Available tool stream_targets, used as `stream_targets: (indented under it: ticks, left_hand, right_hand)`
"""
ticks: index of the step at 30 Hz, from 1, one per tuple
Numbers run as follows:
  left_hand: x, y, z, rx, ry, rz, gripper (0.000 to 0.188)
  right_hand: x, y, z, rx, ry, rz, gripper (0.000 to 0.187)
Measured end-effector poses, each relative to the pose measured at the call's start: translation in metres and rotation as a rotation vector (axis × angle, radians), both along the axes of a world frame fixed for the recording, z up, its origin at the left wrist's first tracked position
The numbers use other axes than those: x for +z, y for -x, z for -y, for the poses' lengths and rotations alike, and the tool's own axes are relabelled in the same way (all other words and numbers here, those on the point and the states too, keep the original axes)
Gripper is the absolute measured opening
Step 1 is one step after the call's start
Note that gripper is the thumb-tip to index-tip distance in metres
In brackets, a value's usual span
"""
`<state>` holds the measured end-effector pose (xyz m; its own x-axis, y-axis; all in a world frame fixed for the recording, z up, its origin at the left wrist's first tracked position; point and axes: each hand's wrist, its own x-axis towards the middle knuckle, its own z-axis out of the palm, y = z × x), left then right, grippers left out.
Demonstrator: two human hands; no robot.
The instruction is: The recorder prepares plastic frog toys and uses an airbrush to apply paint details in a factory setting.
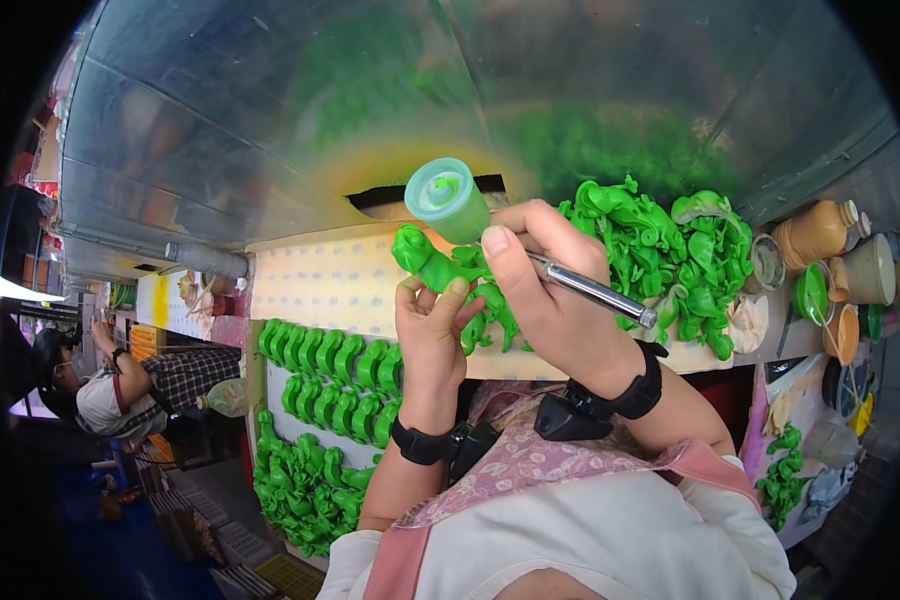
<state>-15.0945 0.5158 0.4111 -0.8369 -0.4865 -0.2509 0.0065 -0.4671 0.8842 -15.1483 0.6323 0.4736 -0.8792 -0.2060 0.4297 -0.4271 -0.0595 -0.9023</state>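
Head view: left hand [430,335] pinching a green figure [440,268] from below, fingers closed on its body, held up near centre, before the hood [270,110]. Right hand [545,285] wrapped round a metal airbrush [595,290] with a green cup [445,198] on top, thumb along the barrel. Figure probably light, stiff, hollow plastic; wet paint likely slick, so best gripped at an unpainted underside. Glossy, curved, lumpy shapes. More green figures piled right [670,250], rowed on a board [335,375] lower left. Paint pots [820,235] far right.
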Motion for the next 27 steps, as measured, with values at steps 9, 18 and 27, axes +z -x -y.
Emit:
stream_targets:
  ticks: [9, 18, 27]
  left_hand:
    - [0.0012, 0.0000, -0.0013, -0.015, 0.016, -0.009, 0.035]
    - [0.0043, -0.0009, -0.0024, -0.003, 0.036, 0.001, 0.035]
    - [0.0060, -0.0001, -0.0024, 0.007, 0.047, -0.005, 0.033]
  right_hand:
    - [0.0016, -0.0008, -0.0022, 0.033, -0.037, 0.009, 0.013]
    - [0.0061, -0.0018, -0.0045, 0.008, 0.008, -0.006, 0.012]
    - [0.0057, -0.0031, -0.0058, 0.034, -0.038, 0.007, 0.012]
